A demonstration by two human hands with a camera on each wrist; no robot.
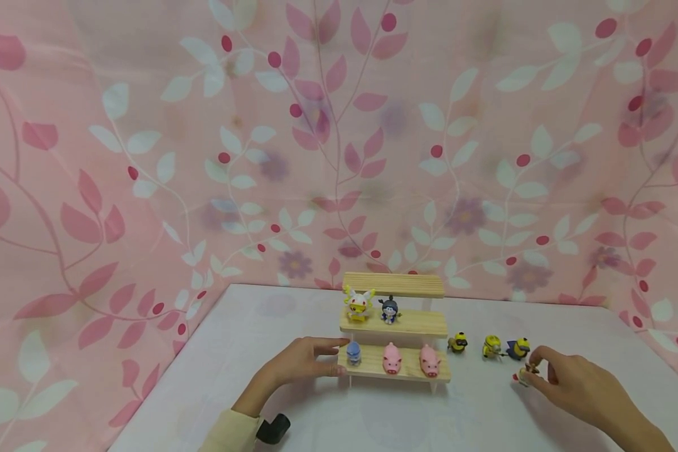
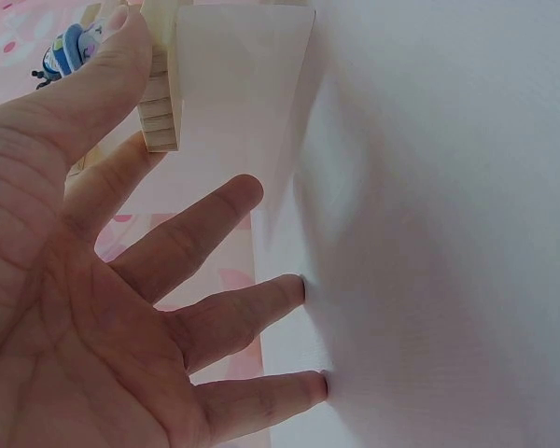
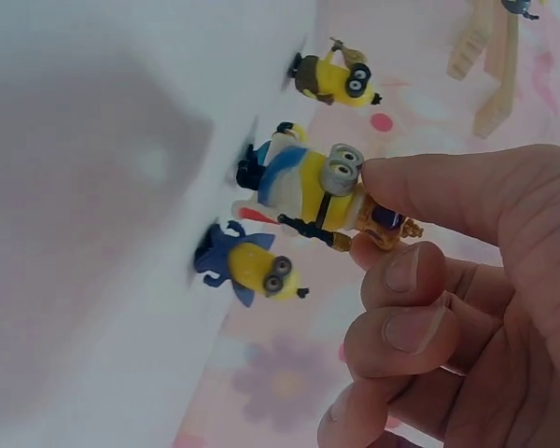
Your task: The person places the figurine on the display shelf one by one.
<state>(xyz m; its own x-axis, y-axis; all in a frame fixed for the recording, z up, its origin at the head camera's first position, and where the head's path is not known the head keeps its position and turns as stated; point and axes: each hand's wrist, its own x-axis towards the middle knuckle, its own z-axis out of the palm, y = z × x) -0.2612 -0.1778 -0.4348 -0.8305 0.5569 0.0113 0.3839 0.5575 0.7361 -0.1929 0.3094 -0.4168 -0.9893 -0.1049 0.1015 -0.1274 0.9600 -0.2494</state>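
Note:
A three-tier wooden display shelf [image 1: 407, 371] stands on the table. My left hand [image 1: 296, 361] holds the left end of its lowest plank between thumb and index finger; in the left wrist view the other fingers [image 2: 238, 322] are spread apart. My right hand [image 1: 579, 383] pinches a small minion figurine [image 3: 303, 187] by its gold crown, low over the table to the right. It has silver goggles and a white and blue outfit. Close by are a blue-caped minion [image 3: 252, 266] and a brown-clad minion [image 3: 327, 79]. Another minion [image 1: 457, 343] stands beside the shelf.
On the lowest tier are a small blue figurine [image 1: 353, 355] and two pink pigs [image 1: 392, 359]. The middle tier bears a yellow figurine with a white hat [image 1: 358, 306] and a dark-haired figurine [image 1: 389, 310]. A floral pink cloth [image 1: 339, 157] hangs behind the white table [image 1: 282, 314].

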